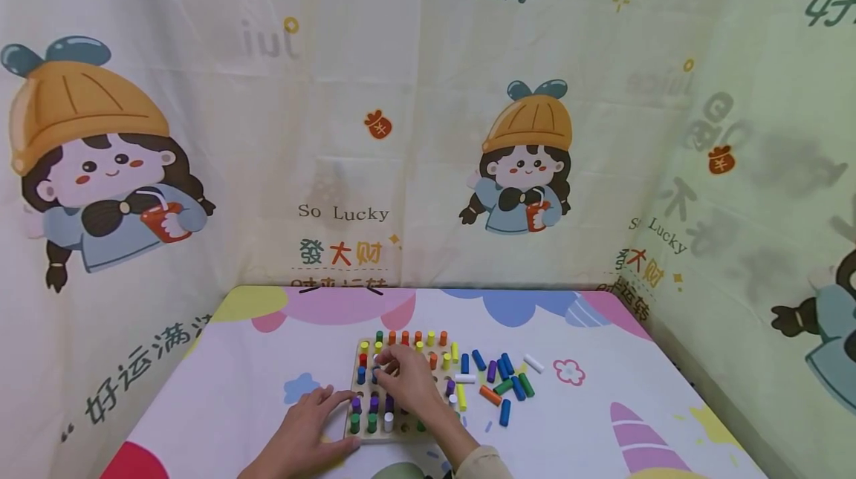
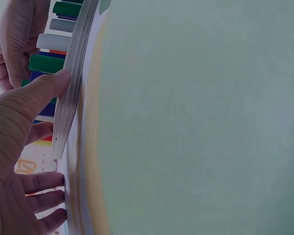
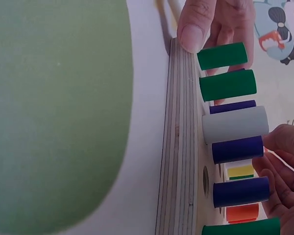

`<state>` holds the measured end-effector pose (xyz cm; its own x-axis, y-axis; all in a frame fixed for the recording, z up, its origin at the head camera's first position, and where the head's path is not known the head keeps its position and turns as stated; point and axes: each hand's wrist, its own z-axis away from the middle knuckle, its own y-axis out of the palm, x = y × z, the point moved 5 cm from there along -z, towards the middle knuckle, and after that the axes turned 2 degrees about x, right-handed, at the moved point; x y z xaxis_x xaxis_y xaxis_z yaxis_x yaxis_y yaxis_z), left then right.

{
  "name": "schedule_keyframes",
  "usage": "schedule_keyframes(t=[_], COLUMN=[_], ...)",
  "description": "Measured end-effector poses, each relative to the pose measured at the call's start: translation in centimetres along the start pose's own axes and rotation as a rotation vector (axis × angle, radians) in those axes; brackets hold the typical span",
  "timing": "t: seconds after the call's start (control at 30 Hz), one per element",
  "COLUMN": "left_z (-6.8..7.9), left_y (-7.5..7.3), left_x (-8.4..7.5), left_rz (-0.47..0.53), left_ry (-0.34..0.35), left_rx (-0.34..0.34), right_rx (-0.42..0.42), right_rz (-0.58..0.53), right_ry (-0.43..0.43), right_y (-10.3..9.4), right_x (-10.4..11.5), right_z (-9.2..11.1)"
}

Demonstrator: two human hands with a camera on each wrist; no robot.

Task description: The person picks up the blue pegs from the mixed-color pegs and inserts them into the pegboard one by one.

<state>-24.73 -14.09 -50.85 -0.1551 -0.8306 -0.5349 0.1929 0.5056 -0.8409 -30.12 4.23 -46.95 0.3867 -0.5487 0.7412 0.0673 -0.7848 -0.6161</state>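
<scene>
A wooden pegboard [image 1: 401,438] stands on the table, with rows of coloured wooden pegs in its holes. At its near left corner my left hand [image 1: 304,427] holds it, thumb [image 2: 61,82] against the near edge and index finger along the left side; the other fingers stay fairly straight. My right hand [image 1: 409,382] is over the board's left middle, thumb and fingertips pinched together at a peg beside a blue peg [image 1: 362,375]. The pinched peg's colour is mostly hidden. Green pegs [image 3: 228,85] and a white peg [image 3: 235,124] line the near row.
Loose pegs lie scattered to the right of the board, among them an orange peg [image 1: 490,395], a white peg [image 1: 533,363] and a blue peg [image 1: 504,413]. A patterned cloth [image 1: 548,449] covers the table. Printed curtains [image 1: 428,167] hang behind and at both sides.
</scene>
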Motion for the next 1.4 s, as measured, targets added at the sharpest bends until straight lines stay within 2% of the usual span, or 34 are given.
schedule_keyframes(t=[0.27, 0.6, 0.9, 1.13, 1.4], left_z=[-0.1, 0.0, 0.0, -0.1, -0.3], left_y=[0.2, 0.2, 0.3, 0.3, 0.4], left_x=[-0.1, -0.2, -0.2, -0.3, -0.2], left_rz=[0.002, 0.004, -0.009, -0.017, -0.005], left_ry=[-0.024, -0.038, -0.053, -0.058, -0.07], left_rx=[0.007, 0.009, 0.008, 0.018, 0.025], right_rx=[-0.006, -0.011, -0.012, -0.005, -0.033], right_rz=[-0.022, -0.056, -0.09, -0.064, -0.055], right_ry=[0.032, 0.007, -0.06, -0.024, -0.085], right_y=[-0.5, -1.5, -2.6, -3.6, -4.6], right_x=[-0.2, 0.2, 1.0, 0.9, 0.4], right_z=[0.7, 2.1, 3.7, 5.2, 6.5])
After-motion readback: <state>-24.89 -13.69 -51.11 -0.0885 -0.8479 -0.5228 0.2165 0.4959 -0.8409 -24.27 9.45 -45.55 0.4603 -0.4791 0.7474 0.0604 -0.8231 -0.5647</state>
